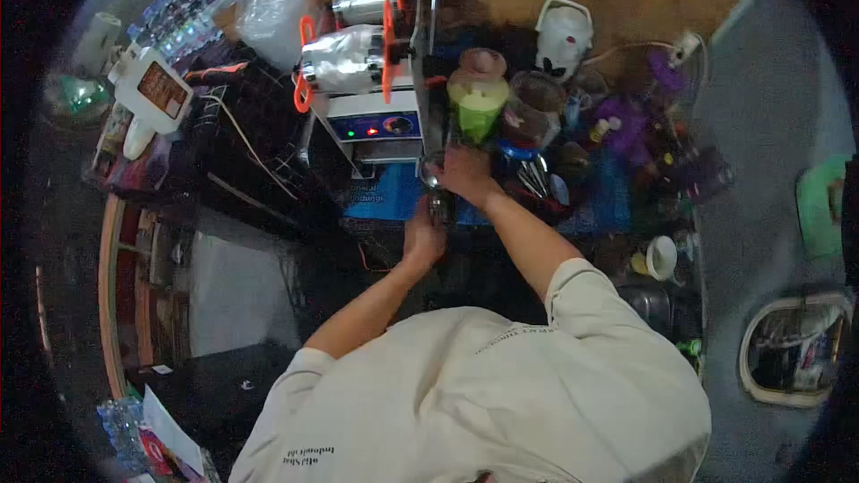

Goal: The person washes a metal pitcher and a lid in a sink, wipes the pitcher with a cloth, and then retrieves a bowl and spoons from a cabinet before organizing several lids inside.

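My left hand (424,231) is wrapped round a small dark, shiny item (439,207), too blurred to name. Just above it, my right hand (463,172) is at a small round metal piece (429,172); its fingers are smeared. Beyond my right hand stands a green container (477,107) with a pinkish top. To the left is a white machine (376,125) with lit lamps and a knob on its panel. A clear tub (534,112) stands to the right of the green container.
A silver roll with orange ends (344,60) sits on the machine. A white appliance (564,36) is at the back. Purple items (626,128) lie at the right. Water bottles (183,9) and a white jug (154,94) are at the left.
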`<state>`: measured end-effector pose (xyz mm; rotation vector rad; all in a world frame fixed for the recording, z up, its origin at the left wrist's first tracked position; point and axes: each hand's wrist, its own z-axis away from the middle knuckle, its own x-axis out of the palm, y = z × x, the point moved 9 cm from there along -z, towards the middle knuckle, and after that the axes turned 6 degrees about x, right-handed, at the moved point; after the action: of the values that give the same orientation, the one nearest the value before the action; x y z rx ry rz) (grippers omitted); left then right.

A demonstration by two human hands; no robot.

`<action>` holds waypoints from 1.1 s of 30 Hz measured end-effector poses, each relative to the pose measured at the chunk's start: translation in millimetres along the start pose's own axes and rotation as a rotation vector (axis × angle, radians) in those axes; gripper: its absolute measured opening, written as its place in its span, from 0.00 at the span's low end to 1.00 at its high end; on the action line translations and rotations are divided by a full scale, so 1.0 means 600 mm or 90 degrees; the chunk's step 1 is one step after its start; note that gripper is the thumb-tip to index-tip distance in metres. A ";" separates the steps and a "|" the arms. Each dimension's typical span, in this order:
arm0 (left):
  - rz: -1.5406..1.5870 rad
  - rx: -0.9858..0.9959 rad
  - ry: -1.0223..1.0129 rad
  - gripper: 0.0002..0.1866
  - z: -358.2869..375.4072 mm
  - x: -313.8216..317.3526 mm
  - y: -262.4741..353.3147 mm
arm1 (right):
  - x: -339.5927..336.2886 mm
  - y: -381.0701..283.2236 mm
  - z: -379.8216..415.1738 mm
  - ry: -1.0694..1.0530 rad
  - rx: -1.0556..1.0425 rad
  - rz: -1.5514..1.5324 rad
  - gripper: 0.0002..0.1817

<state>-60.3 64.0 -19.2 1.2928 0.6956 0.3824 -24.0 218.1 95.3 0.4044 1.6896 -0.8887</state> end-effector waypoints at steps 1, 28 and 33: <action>-0.221 0.049 -0.072 0.27 0.032 0.010 0.050 | 0.011 0.001 0.012 -0.049 -0.017 -0.009 0.27; -0.375 0.060 0.100 0.19 0.034 -0.020 0.124 | -0.043 -0.016 -0.126 -0.138 -0.249 -0.314 0.23; -0.395 -0.043 0.104 0.19 0.034 -0.024 0.117 | -0.170 0.047 -0.197 -0.092 -0.128 -0.284 0.26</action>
<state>-49.4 57.8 54.3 0.9264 1.1655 0.0026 -53.2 341.2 191.1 -0.1782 1.7419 -1.0262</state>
